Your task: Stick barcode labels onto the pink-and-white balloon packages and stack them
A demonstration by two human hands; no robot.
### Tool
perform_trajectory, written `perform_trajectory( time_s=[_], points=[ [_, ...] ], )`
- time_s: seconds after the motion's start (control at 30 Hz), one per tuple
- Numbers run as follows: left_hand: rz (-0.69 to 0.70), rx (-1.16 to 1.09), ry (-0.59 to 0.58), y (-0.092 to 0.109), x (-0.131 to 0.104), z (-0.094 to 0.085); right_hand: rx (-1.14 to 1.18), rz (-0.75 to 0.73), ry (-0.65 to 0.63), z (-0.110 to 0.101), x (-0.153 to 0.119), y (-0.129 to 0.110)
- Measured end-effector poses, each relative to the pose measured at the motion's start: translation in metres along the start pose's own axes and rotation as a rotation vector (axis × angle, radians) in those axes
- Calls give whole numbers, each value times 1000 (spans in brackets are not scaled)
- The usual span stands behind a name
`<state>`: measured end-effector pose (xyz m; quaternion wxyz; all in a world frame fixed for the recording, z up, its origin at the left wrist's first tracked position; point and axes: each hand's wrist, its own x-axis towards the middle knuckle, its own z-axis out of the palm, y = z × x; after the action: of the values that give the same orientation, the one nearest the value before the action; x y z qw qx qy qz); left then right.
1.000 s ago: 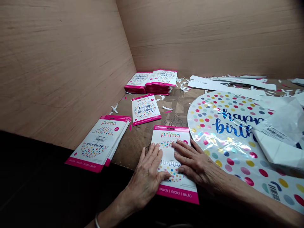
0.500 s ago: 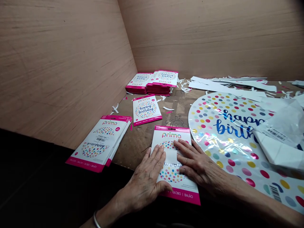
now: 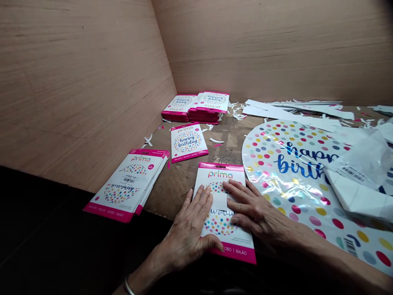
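Pink-edged packets (image 3: 118, 192) jut over the front edge of the table (image 3: 166, 192) at left, where a knock could spill them. Next, the left hand (image 3: 188, 231) and right hand (image 3: 256, 211) lie flat, gripping nothing, on another packet (image 3: 221, 225) that appears to overhang the same edge; uneven pressure could tip it or crease its white label (image 3: 219, 202). At right, a snagging forearm (image 3: 322, 254) could drag the balloon (image 3: 267, 162).

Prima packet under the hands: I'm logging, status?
Left hand, right hand resting on packet. White patch shows between them. Dotted balloon lies alongside, right.
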<state>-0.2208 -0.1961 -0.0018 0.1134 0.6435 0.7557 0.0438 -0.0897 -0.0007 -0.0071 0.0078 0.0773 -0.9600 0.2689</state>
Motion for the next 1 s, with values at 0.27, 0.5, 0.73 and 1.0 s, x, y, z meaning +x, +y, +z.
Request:
perform_trajectory(
  time_s=[0.27, 0.5, 0.73, 1.0],
  points=[
    [14, -3, 3, 1, 1, -3, 7, 18, -23, 0, 0, 0],
    [46, -18, -17, 1, 2, -8, 8, 13, -4, 0, 1, 0],
    [104, -44, -52, 1, 5, -13, -47, 29, -28, 1, 3, -4],
    [130, -63, 11, 1, 6, -8, -65, 21, -21, 6, 6, -3]
  ],
)
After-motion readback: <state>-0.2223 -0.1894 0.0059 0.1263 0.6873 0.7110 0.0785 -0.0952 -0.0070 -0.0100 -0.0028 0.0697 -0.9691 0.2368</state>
